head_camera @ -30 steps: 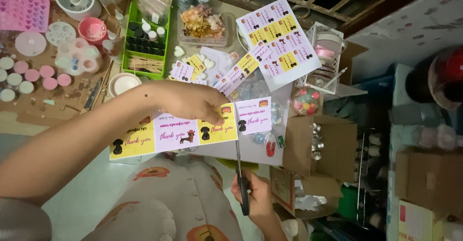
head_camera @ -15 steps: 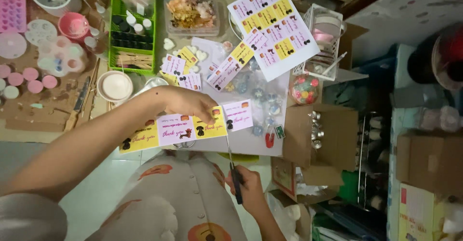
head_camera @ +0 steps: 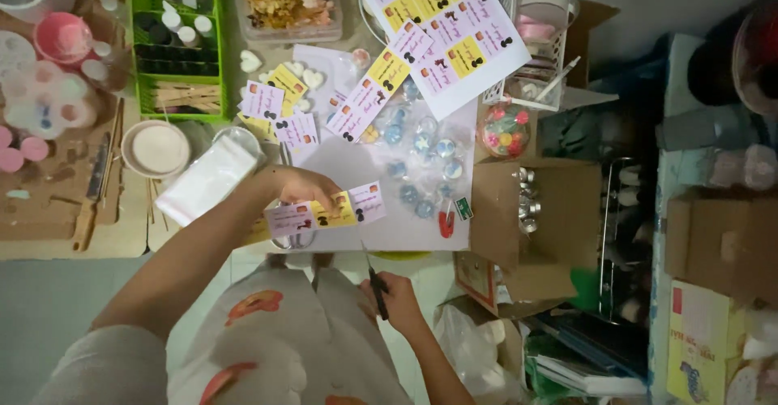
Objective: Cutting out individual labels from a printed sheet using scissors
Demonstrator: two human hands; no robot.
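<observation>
Left hand: the left hand (head_camera: pixel 304 188) is over the worktop (head_camera: pixel 49 239), its fingers pinching a strip of labels (head_camera: pixel 324 213).
Strip of labels: pink and yellow, held level above a white sheet (head_camera: pixel 381 202).
Right hand: the right hand (head_camera: pixel 393 295) has its fingers closed around scissors (head_camera: pixel 373 274), blades pointing up to the strip.
Nearby: a green tray (head_camera: pixel 174 56), a large sticker sheet (head_camera: pixel 446 28).

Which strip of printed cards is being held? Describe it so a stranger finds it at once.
Start from the big printed sheet of pink and yellow cards at the top and come straight down to the left hand. The strip hangs from it: three cards in a row, pink, yellow, pink, lifted rather than lying flat like the loose ones.
</observation>
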